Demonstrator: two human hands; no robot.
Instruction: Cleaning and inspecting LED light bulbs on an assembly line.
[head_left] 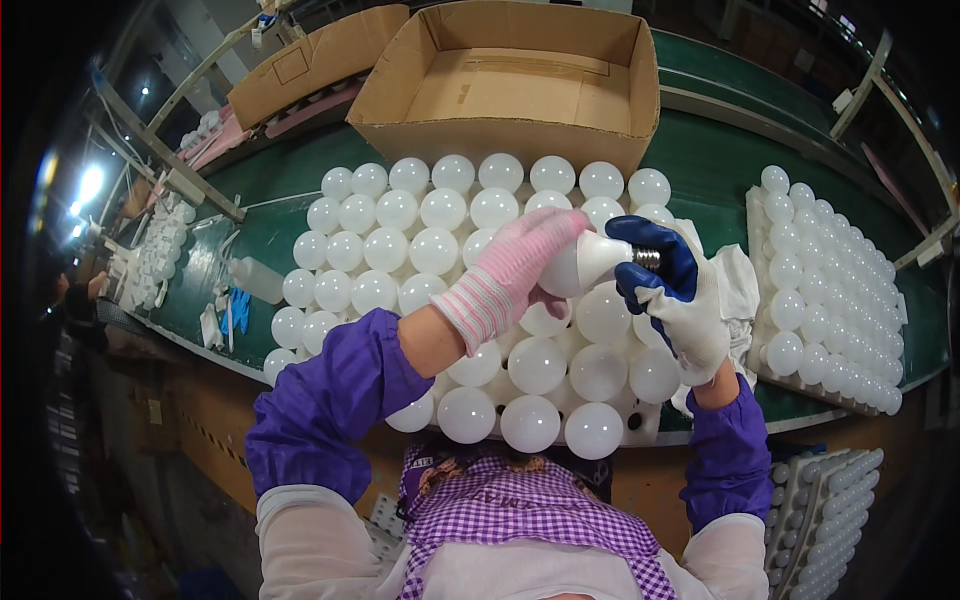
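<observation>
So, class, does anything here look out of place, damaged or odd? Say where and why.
The gloves don't match: the left grip wears pink, the right grip white with blue fingers. Crumpled white fabric lies beside the central tray, untidy against the neat rows of bulbs. No spill or breakage shows.

Green benchtop: open, bare-inside cardboard box at the far side, second brown carton just left of it. Translucent plastic bottle lying on its side at left, blue glove near it. Crumpled white cloth at right. Tan frame rail far right.
</observation>
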